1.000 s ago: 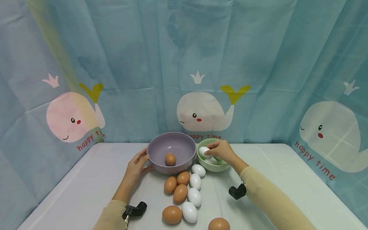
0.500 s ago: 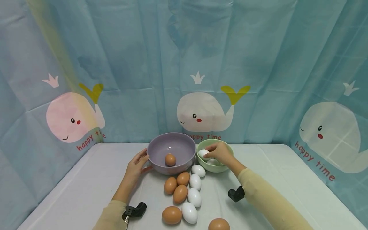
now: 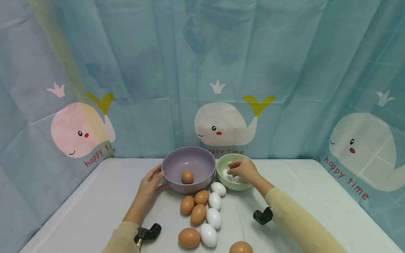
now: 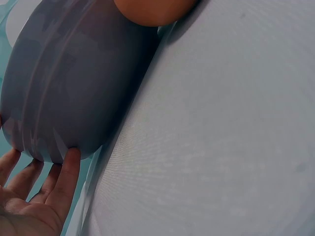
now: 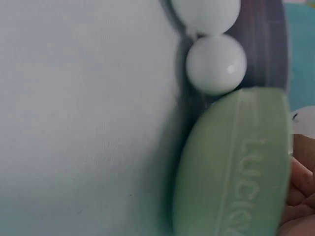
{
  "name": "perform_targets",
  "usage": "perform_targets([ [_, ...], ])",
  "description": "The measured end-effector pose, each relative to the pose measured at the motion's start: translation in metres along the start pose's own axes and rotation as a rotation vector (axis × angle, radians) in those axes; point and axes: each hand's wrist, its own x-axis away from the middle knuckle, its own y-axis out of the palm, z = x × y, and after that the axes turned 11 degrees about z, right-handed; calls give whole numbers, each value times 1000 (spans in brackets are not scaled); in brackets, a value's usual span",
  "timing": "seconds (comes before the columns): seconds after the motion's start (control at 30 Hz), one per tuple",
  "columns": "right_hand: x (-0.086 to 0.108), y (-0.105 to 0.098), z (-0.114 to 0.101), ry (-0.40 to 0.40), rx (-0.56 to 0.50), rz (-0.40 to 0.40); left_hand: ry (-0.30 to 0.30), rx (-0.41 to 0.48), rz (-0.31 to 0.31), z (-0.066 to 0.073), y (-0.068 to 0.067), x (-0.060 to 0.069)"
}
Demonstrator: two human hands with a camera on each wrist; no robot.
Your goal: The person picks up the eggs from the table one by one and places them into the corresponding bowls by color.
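My left hand (image 3: 150, 182) rests against the left side of a purple bowl (image 3: 172, 182), its extended fingers (image 4: 69, 179) touching the outer wall in the left wrist view. One brown egg (image 3: 187, 176) lies inside that bowl. Over the light green bowl (image 3: 234, 186) beside it, my right hand (image 3: 245, 169) hovers with loosely bent fingers, its fingertips close above a white egg (image 3: 226, 175). Another white egg (image 3: 238, 179) lies partly hidden under the hand. In the right wrist view the green bowl's wall covers most of the fingers.
Several white eggs (image 3: 214, 201) form a column in front of the bowls, alongside several brown eggs (image 3: 198, 214). A lone brown egg (image 3: 241, 247) sits at the front edge of the view. Behind the white tabletop (image 3: 281, 196) hangs a blue whale-print curtain (image 3: 152, 116).
The white egg held by my right hand has come down into the green bowl and left the fingertips. Eggs there have shifted slightly right. My left hand has stayed at the purple bowl.
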Motion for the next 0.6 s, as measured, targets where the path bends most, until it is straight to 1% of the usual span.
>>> perform_targets([
  [0.07,5,-3,0,-5,-25,2,-1,4,-2,-1,0,0],
  [0.17,17,-8,-2,-1,-105,-13,3,9,-6,-1,0,-1],
  [0.33,43,-19,-4,-19,-227,-74,12,0,-5,-1,0,0],
  [0.47,62,-28,-3,-20,-258,-114,-1,-6,7,-1,0,0],
  [0.6,79,-35,0,-19,-307,-177,-7,-8,7,-2,0,-1],
])
